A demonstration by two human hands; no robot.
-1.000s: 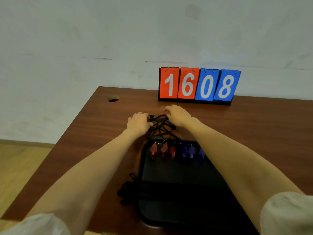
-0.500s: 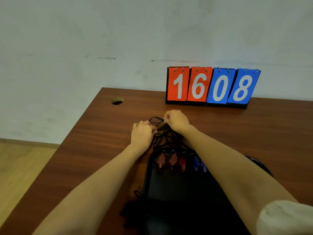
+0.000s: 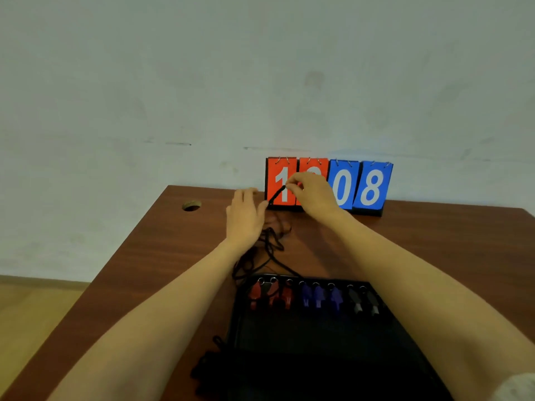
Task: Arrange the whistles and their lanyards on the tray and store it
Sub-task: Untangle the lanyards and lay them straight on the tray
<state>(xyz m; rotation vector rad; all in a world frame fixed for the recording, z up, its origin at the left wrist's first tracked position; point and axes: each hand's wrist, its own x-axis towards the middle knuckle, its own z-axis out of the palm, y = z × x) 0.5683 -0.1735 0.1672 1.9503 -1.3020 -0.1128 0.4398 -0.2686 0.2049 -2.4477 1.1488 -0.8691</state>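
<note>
**Lanyard Separation: Drawing 1 Strand Free**

The counter (image 3: 173, 256) carries the black tray (image 3: 318, 337) at 6 o'clock of the view. The lanyards (image 3: 272, 244) lie tangled on the counter just beyond the tray's 11 o'clock corner, not yet on it. 8 whistles (image 3: 318, 296) (3 red, 3 blue, 2 black) sit in a row along the tray's 12 o'clock edge.

The right hand (image 3: 312, 195) pinches 1 strand (image 3: 278, 194), raised in front of the scoreboard (image 3: 372, 186). The left hand (image 3: 246, 218) lies with fingers extended at the strand's lower end. Whether it grips the strand cannot be determined.

Recommended procedure:
1. Draw the strand slowly toward 12 o'clock.
2. Hold the tangle down with the left hand.
3. Stop if any whistle shifts, since a snagged loop would likely drag the row out of line.
</note>
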